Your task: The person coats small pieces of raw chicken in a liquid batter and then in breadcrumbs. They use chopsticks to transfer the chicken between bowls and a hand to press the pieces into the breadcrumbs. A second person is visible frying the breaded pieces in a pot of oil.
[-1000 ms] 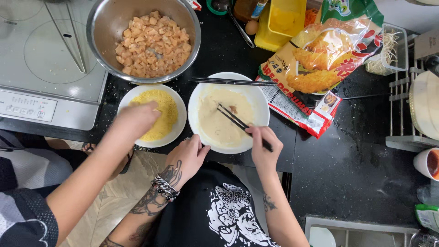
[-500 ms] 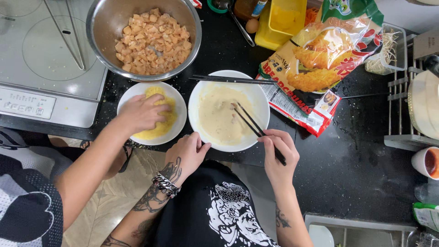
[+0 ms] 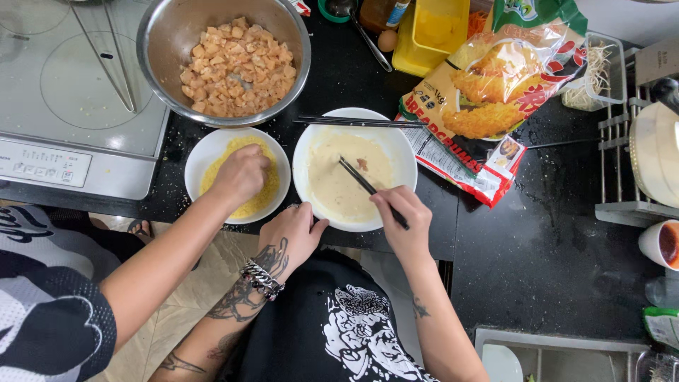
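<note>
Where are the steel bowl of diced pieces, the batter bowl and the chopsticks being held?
steel bowl (image 3: pixel 161 42), head view, bare inner wall at left.
batter bowl (image 3: pixel 403 152), head view, white rim at right.
chopsticks (image 3: pixel 357 177), head view, mid-shaft over the batter.

— What colour are the chopsticks (image 3: pixel 369 189)?
— Black, over pale cream batter in a white bowl (image 3: pixel 403 152).
— And the small dish (image 3: pixel 206 151)?
— White, holding yellow crumbs; the counter (image 3: pixel 544 247) is black.
</note>
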A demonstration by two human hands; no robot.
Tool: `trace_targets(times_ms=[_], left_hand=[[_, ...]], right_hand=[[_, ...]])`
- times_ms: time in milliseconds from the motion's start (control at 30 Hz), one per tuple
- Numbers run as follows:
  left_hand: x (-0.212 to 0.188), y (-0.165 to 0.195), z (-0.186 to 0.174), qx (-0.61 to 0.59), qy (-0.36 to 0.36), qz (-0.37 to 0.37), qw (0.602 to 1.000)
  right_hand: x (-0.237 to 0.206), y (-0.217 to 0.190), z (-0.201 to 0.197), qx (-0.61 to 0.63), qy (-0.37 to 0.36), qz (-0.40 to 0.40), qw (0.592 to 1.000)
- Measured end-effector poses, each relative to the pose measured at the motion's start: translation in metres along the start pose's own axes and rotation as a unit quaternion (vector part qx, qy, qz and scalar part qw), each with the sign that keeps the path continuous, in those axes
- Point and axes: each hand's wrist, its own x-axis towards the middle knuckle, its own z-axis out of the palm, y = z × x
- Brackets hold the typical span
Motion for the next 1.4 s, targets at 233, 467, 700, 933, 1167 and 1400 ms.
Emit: trace_targets(times_ms=[233,467,700,933,1167,1400], left_hand=[[0.0,0.0,-0.002,-0.016,-0.012,-0.013,1.0],[-0.001,-0.002,-0.004,-0.016,-0.033,-0.02,0.999],[0.0,-0.001,-0.008,-0.03,-0.036,-0.03,0.998],[0.0,0.0,-0.009,-0.05,-0.036,-0.04,0.997],[0.0,-0.002,-0.01,-0.055,-0.043,-0.039,0.997],[0.001,-0.003,-0.009,-0.056,-0.029,-0.038,0.997]], right_hand=[[0.01,0.003,-0.02,0.036,-0.044,-0.023,0.998],[0.018,-0.004,-0.025,0.041,-0.137,-0.055,0.988],[0.015,0.027,-0.005,0.012,-0.036,0.017,0.999],[0.003,0.068,0.001,0.366,0.107,0.311,0.87],[-0.007,0.098,-0.028,0.506,0.188,0.409,0.735],[-0.032,0.105,-0.029,0.528,0.233,0.489,0.654]])
